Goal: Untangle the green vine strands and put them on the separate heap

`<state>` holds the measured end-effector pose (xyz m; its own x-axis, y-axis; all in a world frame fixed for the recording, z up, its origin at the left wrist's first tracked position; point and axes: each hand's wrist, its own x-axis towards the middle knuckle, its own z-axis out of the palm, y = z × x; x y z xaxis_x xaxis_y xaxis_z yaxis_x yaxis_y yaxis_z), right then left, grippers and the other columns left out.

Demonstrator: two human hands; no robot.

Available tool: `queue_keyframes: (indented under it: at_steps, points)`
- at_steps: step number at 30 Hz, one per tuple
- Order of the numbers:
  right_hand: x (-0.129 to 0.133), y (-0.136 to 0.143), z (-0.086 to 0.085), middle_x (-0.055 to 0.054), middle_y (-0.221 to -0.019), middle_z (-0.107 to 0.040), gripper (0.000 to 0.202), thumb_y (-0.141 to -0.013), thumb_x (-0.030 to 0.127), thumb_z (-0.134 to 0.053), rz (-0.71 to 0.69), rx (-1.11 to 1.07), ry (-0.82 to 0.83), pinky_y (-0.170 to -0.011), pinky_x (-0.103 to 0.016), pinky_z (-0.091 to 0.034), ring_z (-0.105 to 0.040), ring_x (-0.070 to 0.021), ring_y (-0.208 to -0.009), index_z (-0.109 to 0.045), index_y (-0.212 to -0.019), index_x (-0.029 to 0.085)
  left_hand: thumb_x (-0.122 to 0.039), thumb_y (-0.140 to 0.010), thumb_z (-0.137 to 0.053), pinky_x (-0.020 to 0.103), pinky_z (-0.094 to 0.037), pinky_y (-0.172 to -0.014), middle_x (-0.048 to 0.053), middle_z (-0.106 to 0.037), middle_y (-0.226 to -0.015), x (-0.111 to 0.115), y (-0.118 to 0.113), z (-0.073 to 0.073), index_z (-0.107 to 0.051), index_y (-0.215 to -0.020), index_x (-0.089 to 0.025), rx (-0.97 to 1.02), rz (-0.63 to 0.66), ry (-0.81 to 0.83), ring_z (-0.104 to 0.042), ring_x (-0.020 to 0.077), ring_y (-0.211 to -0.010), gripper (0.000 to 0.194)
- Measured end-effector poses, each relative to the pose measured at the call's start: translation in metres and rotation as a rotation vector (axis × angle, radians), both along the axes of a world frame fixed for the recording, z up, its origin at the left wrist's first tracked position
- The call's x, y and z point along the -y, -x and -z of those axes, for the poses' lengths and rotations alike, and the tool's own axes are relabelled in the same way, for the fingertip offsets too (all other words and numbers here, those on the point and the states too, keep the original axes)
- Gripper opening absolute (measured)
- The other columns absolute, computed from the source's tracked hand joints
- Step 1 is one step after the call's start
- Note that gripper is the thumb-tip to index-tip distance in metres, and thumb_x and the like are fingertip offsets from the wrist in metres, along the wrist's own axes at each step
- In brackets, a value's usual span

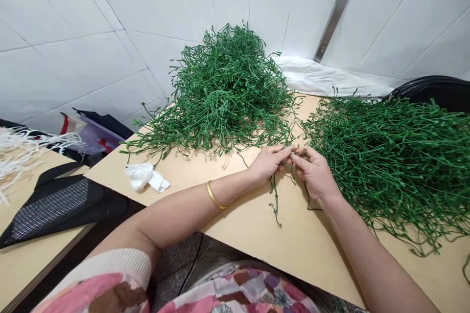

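Note:
Both hands meet over the wooden table (253, 225), fingertips close together. My left hand (270, 162) pinches a thin green stem (275, 200), whose end hangs down over the table. My right hand (312, 168) is closed on green stems too, with one strand dangling below its fingers. Where the fingertips meet, the exact join of the stems is too small to make out. Behind the hands rises a tall heap of green stems (227, 88). A second, wider heap (400, 156) lies just right of my right hand.
A crumpled white tissue (145, 177) lies left on the table. Further left are a black mesh bag (55, 205) and white strands (22, 151) on another table. White plastic (326, 78) runs along the tiled wall, near a metal bracket (334, 22). A black object (433, 90) stands back right.

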<state>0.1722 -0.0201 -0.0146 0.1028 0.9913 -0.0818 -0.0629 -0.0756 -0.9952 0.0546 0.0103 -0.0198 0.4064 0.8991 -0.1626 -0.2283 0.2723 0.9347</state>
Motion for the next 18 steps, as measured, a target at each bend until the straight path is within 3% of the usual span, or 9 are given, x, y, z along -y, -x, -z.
queue_keyframes:
  at_steps: [4, 7, 10, 15, 18]
  points:
    - [-0.001, -0.004, -0.0001, 0.007, -0.053, -0.042, 0.024, -0.071, 0.04, -0.057, -0.085, 0.136, -0.046, -0.04, -0.021, -0.02, -0.027, -0.0055, -0.041, -0.046, -0.071, 0.019, -0.035, -0.07, -0.063, 0.019, -0.035, -0.05, 0.002, -0.06, -0.058, 0.0001, -0.0003, -0.0002, -0.066, -0.075, -0.011, 0.064, 0.004, 0.006, -0.052, 0.0074, -0.054, 0.025]
    - [-0.001, -0.0065, 0.0007, 0.003, -0.055, -0.045, 0.028, -0.079, 0.04, -0.048, -0.074, 0.435, -0.202, -0.05, -0.022, -0.031, -0.038, -0.0089, -0.051, -0.046, -0.062, 0.018, -0.034, -0.066, -0.067, 0.023, -0.041, -0.06, 0.004, -0.063, -0.061, -0.0004, -0.0013, 0.0015, -0.065, -0.067, -0.01, 0.16, -0.009, 0.012, -0.056, 0.0098, -0.059, 0.024]
    - [0.0012, -0.0046, 0.0013, -0.003, -0.065, -0.058, 0.025, -0.084, 0.033, -0.042, -0.101, 0.754, -0.267, -0.058, -0.024, -0.034, -0.048, -0.0133, -0.061, -0.055, -0.071, 0.017, -0.029, -0.061, -0.071, 0.023, -0.041, -0.065, 0.003, -0.062, -0.06, -0.0018, -0.0015, 0.0045, -0.067, -0.07, -0.008, 0.24, -0.036, 0.058, -0.054, 0.0089, -0.058, 0.022]
    - [0.0029, -0.0006, 0.0033, -0.006, -0.07, -0.062, 0.029, -0.087, 0.027, -0.033, -0.114, 1.179, -0.349, -0.056, -0.026, -0.03, -0.05, -0.0154, -0.058, -0.06, -0.089, 0.016, -0.013, -0.069, -0.061, 0.022, -0.041, -0.059, 0.002, -0.058, -0.056, -0.004, -0.0021, 0.0071, -0.063, -0.065, -0.009, 0.353, -0.032, 0.328, -0.052, 0.0083, -0.053, 0.006]
    - [0.0053, 0.0032, 0.0037, -0.006, -0.069, -0.06, 0.027, -0.087, 0.026, -0.033, -0.213, 1.233, -0.439, -0.054, -0.025, -0.029, -0.048, -0.014, -0.058, -0.058, -0.085, 0.016, -0.009, -0.078, -0.049, 0.021, -0.045, -0.063, 0.005, -0.06, -0.059, -0.0078, -0.0013, 0.0031, -0.061, -0.063, -0.008, 0.361, -0.048, 0.432, -0.055, 0.0091, -0.057, 0.019]
